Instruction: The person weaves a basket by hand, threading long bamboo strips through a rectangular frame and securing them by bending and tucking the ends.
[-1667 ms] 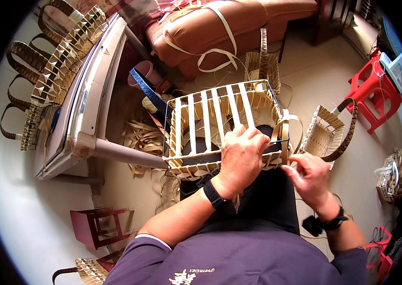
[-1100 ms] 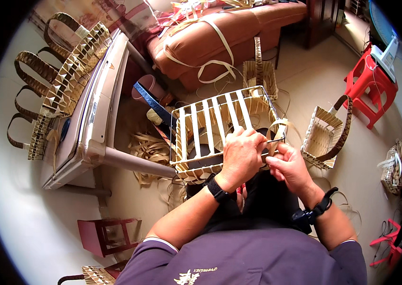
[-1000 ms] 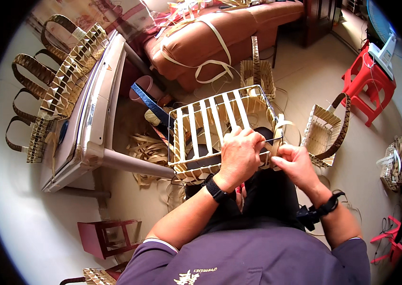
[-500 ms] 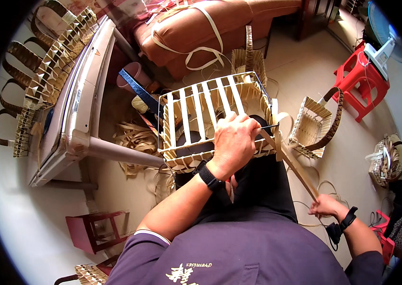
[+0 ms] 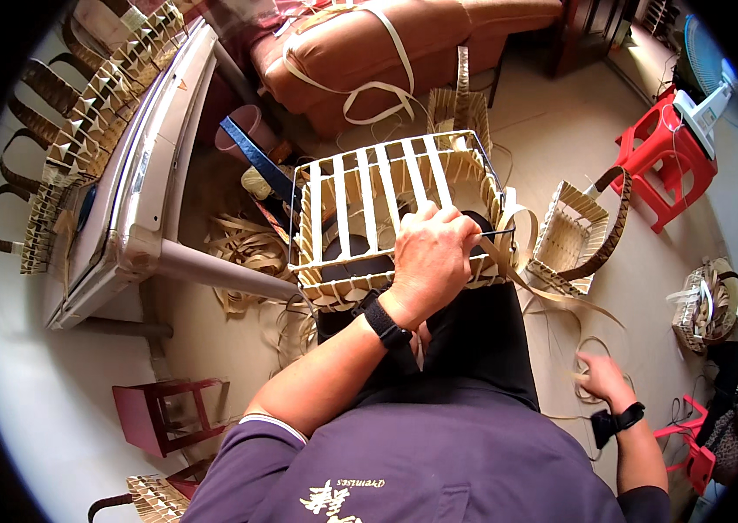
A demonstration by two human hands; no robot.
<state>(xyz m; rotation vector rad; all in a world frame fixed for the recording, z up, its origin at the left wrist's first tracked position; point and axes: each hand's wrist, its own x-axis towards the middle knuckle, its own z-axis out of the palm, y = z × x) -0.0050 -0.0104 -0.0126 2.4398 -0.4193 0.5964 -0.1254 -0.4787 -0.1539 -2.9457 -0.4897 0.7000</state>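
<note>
Basket (image 5: 367,200) in hand (image 5: 432,251) — strips (image 5: 717,295) in another (image 5: 689,327)

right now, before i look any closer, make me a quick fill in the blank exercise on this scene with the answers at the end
1. The right hand is away from the wire-framed basket, while the ____ hand grips it.
2. The electric fan stands on a red plastic ____.
3. The small woven basket on the floor to the right has a dark, arched ____.
4. The wristband on the left arm is ____ in colour.

Missing words: left; stool; handle; black.
</note>
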